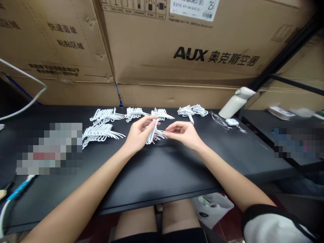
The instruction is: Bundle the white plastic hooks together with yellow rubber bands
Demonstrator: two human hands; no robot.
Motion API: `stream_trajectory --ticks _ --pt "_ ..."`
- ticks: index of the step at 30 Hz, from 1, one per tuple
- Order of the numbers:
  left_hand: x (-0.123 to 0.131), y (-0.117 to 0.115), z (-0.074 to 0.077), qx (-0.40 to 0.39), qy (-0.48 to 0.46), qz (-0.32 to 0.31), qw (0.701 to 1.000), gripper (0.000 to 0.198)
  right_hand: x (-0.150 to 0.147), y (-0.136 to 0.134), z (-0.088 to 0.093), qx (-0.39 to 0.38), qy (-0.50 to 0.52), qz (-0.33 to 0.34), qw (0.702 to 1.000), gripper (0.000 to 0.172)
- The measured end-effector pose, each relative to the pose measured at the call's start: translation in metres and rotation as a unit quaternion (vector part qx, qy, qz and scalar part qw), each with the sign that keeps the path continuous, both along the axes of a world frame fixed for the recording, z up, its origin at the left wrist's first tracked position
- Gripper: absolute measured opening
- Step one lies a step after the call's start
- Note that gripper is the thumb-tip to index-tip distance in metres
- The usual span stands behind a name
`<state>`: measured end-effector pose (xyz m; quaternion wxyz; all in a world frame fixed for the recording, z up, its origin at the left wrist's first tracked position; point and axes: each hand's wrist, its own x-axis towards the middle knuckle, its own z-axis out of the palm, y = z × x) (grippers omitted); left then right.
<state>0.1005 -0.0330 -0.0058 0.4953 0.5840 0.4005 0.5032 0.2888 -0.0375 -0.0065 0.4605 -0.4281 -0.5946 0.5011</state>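
Observation:
My left hand (140,132) pinches a white bent wire piece (152,134) between thumb and fingers, over the middle of the black table (162,168). Close by on the right, my right hand (181,132) has its thumb and forefinger together at the tips of white wires (160,135). Part of that small bunch is hidden behind my left hand. Behind the hands lie two rows of white hooks, one in the middle (162,113) and one left of it (134,113). Two more rows, a rear one (105,115) and a front one (100,132), lie farther left.
A tangled white pile (192,110) lies at the back right. Beyond it are glasses (219,120), a white bottle (235,103) and a small white case (231,122). Large cardboard boxes (162,60) stand behind the table. A blurred object (54,148) and a white cable (32,101) are at left.

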Motion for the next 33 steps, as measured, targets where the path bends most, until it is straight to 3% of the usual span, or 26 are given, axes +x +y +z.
stream_trajectory --ticks 5,17,26,33 --pt "-0.001 0.001 -0.002 0.011 0.002 -0.01 1.0 0.04 -0.001 0.0 -0.003 0.026 0.003 -0.017 1.0 0.025" --pt "0.001 -0.002 0.001 -0.003 -0.021 -0.016 1.0 0.044 -0.007 -0.001 -0.007 -0.019 0.018 0.028 0.999 0.028" --pt "0.003 -0.006 0.0 0.003 -0.024 -0.017 1.0 0.039 -0.013 -0.013 -0.009 0.052 -0.007 -0.003 0.999 0.025" --pt "0.003 -0.006 -0.002 0.015 -0.008 -0.012 1.0 0.04 -0.016 -0.015 -0.01 0.051 -0.011 0.002 0.999 0.027"
